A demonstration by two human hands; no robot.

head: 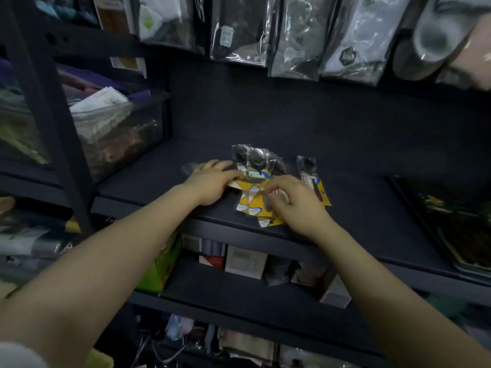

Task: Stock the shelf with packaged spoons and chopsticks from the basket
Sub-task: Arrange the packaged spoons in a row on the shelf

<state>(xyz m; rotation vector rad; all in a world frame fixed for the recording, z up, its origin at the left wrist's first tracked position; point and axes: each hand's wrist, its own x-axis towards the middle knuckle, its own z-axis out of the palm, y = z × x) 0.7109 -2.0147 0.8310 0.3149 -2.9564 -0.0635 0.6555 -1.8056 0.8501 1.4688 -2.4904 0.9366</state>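
A stack of packaged spoons (254, 171) in clear wrap with yellow cards lies on the dark shelf (358, 160), near its front edge. My left hand (212, 181) rests on the stack's left side, fingers pinching a pack. My right hand (297, 203) covers the stack's lower right, fingertips closed on the packs. One more spoon pack (309, 171) lies just right of the stack, partly hidden by my right hand. No basket is in view.
Bagged goods (239, 30) hang above the shelf. A clear bin (117, 128) of packets stands at the left behind a dark upright post. A dark flat package (451, 219) lies at the shelf's right. Boxes (245, 261) fill the lower shelf.
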